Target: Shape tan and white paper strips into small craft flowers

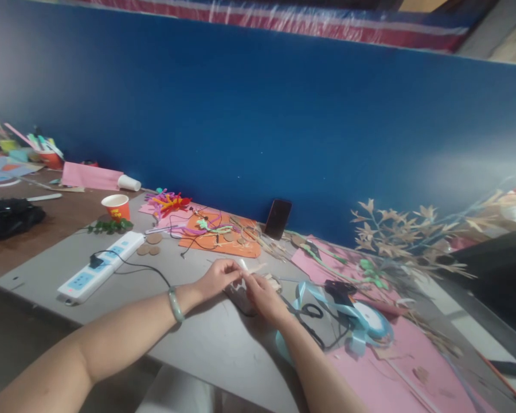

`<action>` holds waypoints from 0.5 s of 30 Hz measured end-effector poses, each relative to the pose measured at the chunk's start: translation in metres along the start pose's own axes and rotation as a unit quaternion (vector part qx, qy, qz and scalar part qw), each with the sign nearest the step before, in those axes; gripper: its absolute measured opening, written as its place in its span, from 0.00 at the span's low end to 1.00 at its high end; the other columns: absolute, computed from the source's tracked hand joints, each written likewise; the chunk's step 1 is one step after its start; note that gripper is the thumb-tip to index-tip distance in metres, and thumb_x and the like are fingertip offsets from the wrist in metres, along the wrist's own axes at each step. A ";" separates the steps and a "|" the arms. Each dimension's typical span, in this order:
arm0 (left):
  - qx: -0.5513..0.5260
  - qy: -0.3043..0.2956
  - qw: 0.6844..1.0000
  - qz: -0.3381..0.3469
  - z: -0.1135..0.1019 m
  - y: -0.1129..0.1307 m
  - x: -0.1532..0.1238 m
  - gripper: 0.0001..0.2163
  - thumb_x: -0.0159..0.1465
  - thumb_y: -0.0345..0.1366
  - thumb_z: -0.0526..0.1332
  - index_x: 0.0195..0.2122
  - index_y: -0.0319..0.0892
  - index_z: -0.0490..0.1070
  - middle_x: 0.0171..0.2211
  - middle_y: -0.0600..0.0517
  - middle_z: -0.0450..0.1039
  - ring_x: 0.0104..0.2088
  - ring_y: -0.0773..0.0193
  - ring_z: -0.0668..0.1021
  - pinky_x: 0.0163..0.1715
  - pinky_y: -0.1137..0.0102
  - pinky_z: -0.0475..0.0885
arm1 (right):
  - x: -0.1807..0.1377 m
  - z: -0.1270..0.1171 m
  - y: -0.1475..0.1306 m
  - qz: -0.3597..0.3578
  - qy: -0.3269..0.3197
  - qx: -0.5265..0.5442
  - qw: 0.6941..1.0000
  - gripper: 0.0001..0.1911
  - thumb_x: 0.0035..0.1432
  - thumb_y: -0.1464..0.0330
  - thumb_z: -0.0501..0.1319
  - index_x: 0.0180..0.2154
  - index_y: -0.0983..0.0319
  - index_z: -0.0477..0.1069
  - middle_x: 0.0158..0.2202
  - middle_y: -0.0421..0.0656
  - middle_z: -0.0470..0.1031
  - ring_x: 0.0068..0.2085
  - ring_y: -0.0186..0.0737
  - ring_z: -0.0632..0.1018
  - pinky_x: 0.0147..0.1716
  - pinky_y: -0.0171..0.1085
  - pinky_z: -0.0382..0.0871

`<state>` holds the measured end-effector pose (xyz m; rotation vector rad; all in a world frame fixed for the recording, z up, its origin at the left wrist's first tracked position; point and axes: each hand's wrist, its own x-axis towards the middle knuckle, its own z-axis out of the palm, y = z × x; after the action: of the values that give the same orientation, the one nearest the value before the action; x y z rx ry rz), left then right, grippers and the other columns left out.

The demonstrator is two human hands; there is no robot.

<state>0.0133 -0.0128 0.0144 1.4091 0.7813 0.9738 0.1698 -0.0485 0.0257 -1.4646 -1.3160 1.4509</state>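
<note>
Above the grey tabletop (189, 338), my left hand (218, 280) and my right hand (263, 293) meet fingertip to fingertip. Both are closed in a pinch around a small whitish piece (243, 265), whose tip sticks up between the fingers; its kind is too blurred to make out. A pale thin strip (258, 268) shows just behind the right fingers. Black-handled scissors (312, 312) lie to the right of my right hand, beside a roll of light blue ribbon (372, 320) with loose loops. A green bangle (176, 305) circles my left wrist.
A white power strip (105, 267) with a plugged black cable lies left, near a red paper cup (116, 207). A phone (278, 218) leans on the blue partition (241, 115). Orange card (223, 244), pink sheets (395, 367), colourful pipe cleaners (167, 202) and dried stems (399, 229) surround the hands.
</note>
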 end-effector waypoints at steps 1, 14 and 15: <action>0.003 -0.002 1.000 0.002 0.000 0.001 0.000 0.13 0.57 0.42 0.62 0.26 0.37 0.69 0.21 0.54 0.68 0.22 0.71 0.70 0.25 0.74 0.64 | -0.001 0.001 -0.001 -0.004 -0.002 -0.004 1.000 0.23 0.55 0.47 0.54 0.26 0.61 0.64 0.15 0.31 0.53 0.15 0.27 0.53 0.13 0.30 0.41; -0.045 0.000 0.999 -0.004 -0.006 -0.003 0.005 0.14 0.54 0.45 0.65 0.26 0.37 0.68 0.21 0.53 0.69 0.23 0.70 0.70 0.28 0.73 0.65 | -0.003 -0.030 -0.022 -0.017 0.054 0.179 0.982 0.27 0.55 0.44 0.50 0.20 0.58 0.49 0.13 0.29 0.45 0.14 0.25 0.43 0.11 0.29 0.34; -0.039 0.005 0.999 -0.005 -0.005 -0.002 0.004 0.14 0.54 0.45 0.65 0.26 0.37 0.68 0.22 0.53 0.69 0.23 0.70 0.70 0.28 0.73 0.65 | -0.002 -0.029 -0.020 -0.027 0.059 0.148 0.987 0.27 0.55 0.45 0.50 0.20 0.58 0.50 0.13 0.29 0.46 0.13 0.26 0.45 0.11 0.29 0.35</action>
<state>0.0109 -0.0067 0.0125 1.3322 0.7491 0.9935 0.1944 -0.0405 0.0497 -1.2885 -1.0103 1.4317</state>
